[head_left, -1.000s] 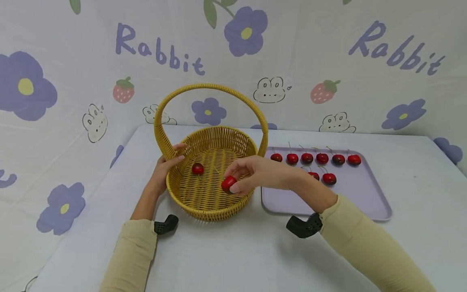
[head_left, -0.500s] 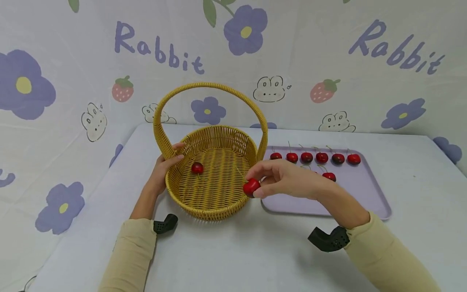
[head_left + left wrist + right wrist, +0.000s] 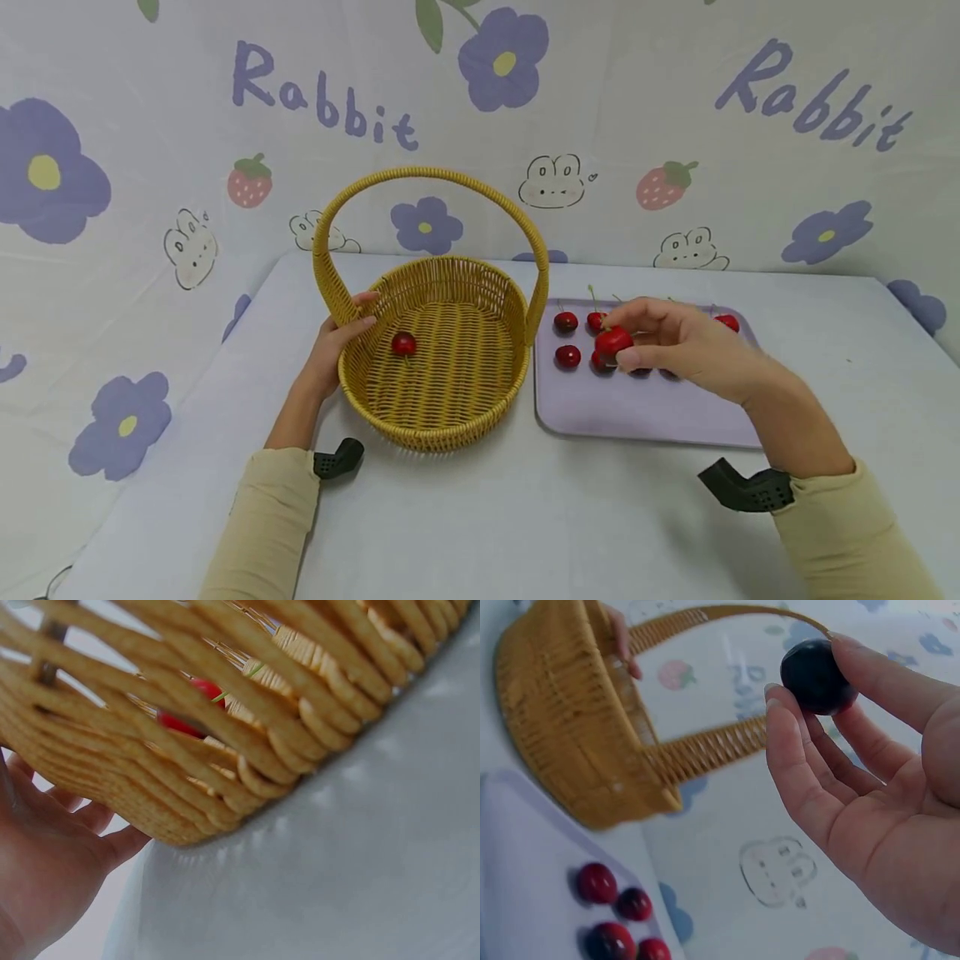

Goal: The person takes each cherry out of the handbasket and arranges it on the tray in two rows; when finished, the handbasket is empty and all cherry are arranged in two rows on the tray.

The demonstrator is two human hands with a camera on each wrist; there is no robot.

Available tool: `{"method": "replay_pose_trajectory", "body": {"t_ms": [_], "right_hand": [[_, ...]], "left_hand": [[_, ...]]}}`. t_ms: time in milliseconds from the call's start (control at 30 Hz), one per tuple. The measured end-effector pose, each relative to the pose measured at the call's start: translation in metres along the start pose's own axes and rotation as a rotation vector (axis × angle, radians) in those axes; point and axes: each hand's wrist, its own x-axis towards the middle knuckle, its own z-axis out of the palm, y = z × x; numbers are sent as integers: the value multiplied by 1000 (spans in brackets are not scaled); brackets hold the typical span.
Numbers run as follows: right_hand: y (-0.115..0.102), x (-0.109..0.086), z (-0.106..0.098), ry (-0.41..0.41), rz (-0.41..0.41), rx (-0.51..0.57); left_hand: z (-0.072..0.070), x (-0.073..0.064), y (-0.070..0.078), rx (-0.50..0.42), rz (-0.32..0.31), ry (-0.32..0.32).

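My left hand [image 3: 326, 354] holds the left side of a yellow wicker basket [image 3: 435, 439] at the foot of its tall handle, with fingers lapping over the rim. Inside the basket lies one red cherry [image 3: 403, 343], also visible through the weave in the left wrist view. Over the lilac tray [image 3: 637, 417], my right hand [image 3: 693, 346] pinches another cherry [image 3: 613, 343] between thumb and fingers. Seen from the right wrist, this held cherry [image 3: 817, 679] looks dark underneath. Two rows of cherries sit on the tray, partly hidden behind the right hand.
Basket and tray stand side by side on a white-covered table [image 3: 480, 533], the basket's right side close to the tray's left edge. Behind them hangs a white cloth [image 3: 615, 108] printed with flowers, strawberries and rabbits. The basket handle [image 3: 431, 172] arches high above its rim.
My right hand has carried its cherry from above the basket rightward to over the tray. The tray's left cherries have come into view. The left hand and basket stay put.
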Motion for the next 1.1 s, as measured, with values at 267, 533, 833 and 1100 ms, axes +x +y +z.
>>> {"method": "replay_pose_trajectory", "body": {"t_ms": [267, 533, 833, 1100], "right_hand": [[33, -15, -41, 111, 46, 17], [73, -18, -65, 191, 144, 152], [102, -23, -86, 172, 343, 6], [125, -24, -90, 136, 401, -10]], "left_hand": [[1, -3, -1, -20, -12, 6], [2, -2, 0, -14, -11, 1], [4, 1, 1, -7, -2, -7], [2, 0, 0, -8, -7, -7]]}}
